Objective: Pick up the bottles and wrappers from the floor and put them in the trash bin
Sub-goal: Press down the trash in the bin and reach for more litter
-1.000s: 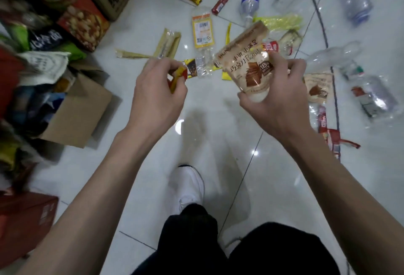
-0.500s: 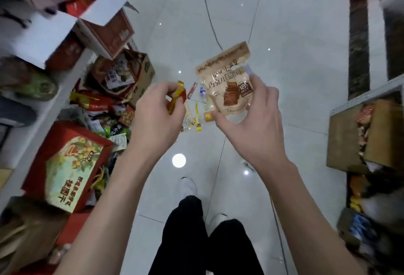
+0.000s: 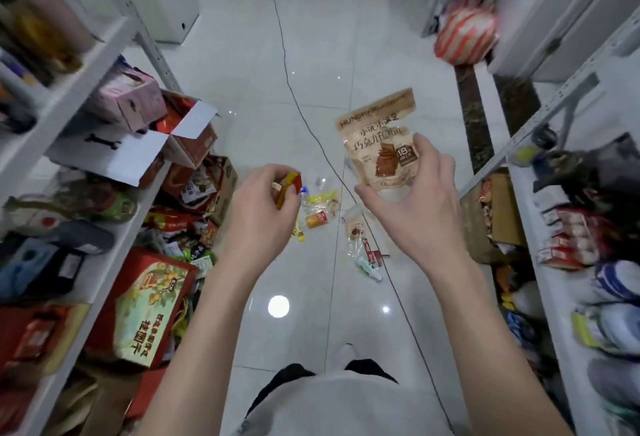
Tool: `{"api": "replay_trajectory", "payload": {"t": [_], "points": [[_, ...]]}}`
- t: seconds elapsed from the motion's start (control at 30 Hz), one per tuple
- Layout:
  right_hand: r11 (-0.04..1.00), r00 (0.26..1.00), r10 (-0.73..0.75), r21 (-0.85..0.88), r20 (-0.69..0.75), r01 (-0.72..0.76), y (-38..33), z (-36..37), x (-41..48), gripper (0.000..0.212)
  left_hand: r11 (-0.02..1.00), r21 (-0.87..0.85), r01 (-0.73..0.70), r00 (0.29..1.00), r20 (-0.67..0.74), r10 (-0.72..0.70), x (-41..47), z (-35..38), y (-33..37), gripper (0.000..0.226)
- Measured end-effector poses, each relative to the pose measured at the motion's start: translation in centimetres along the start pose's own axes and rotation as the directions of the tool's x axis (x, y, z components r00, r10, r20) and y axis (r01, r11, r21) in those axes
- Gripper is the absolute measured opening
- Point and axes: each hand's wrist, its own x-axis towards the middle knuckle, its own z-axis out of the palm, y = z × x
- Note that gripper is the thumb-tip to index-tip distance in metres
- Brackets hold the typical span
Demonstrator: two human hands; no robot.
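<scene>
My right hand (image 3: 419, 200) holds a tan chocolate snack pouch (image 3: 377, 144) upright at chest height. My left hand (image 3: 259, 207) pinches a small red and yellow wrapper (image 3: 287, 183). Far below, between my hands, several wrappers (image 3: 320, 217) and clear plastic bottles (image 3: 370, 267) lie scattered on the white tile floor (image 3: 311, 54). No trash bin shows in this view.
Metal shelving (image 3: 86, 54) full of boxes lines the left side, with red gift boxes (image 3: 145, 300) and open cartons (image 3: 180, 130) on the floor beside it. Another shelf (image 3: 561, 262) with packets runs along the right. A thin dark cable (image 3: 298, 103) crosses the floor. A striped bag (image 3: 464, 37) sits far right.
The view has risen from close to the floor litter to a standing height. Both hands came up with it, still holding the pouch and the small wrapper.
</scene>
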Motion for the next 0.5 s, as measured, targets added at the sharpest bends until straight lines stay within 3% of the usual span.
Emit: {"api": "replay_trajectory", "payload": {"t": [0.23, 0.5], "points": [[0.983, 0.981, 0.176, -0.04, -0.08, -0.18, -0.3, 0.8, -10.4, 0.101, 0.993, -0.081, -0.088, 0.976, 0.193, 0.103, -4.0, -1.2, -2.1, 0.016], [0.886, 0.877, 0.434, -0.078, -0.203, -0.457, -0.2, 1.2, -23.2, 0.098, 0.966, -0.21, -0.151, 0.861, 0.451, 0.233, -10.3, 0.8, -3.3, 0.014]]}}
